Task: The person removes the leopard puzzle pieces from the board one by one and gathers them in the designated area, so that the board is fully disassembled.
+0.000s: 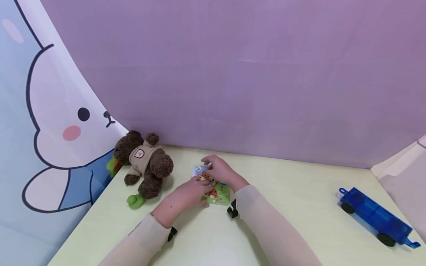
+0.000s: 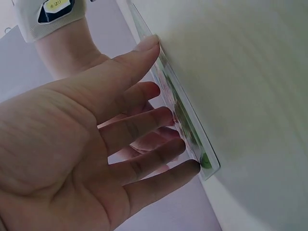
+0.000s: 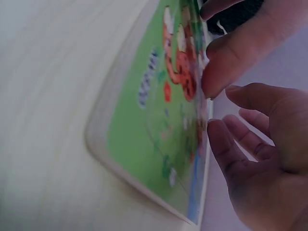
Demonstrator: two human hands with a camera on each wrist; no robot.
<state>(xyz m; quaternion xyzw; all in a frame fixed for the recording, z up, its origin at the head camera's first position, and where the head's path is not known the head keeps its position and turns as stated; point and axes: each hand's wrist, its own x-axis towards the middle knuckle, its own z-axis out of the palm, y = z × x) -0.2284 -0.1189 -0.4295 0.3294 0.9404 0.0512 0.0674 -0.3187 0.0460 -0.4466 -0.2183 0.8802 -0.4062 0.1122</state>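
A flat, rounded-corner picture board (image 1: 219, 194) lies on the table, printed with a spotted cartoon animal on green and blue. The left hand (image 1: 189, 193) reaches over its near left side. In the left wrist view, that hand's fairly straight fingers (image 2: 149, 168) touch the board's printed face, the thumb by its edge. Over the far part is the right hand (image 1: 220, 170), its fingers loosely bent. From the right wrist, the fingertips of the right hand (image 3: 269, 149) appear at the board's surface, with no separate object visible between them. Both hands cover part of the picture.
A brown teddy bear (image 1: 143, 160) in a beige top lies at the table's left, with a small green toy (image 1: 135, 201) beside it. Another green and orange item (image 1: 114, 166) is partly hidden behind the bear. A blue wheeled toy trailer (image 1: 376, 216) stands at the right.
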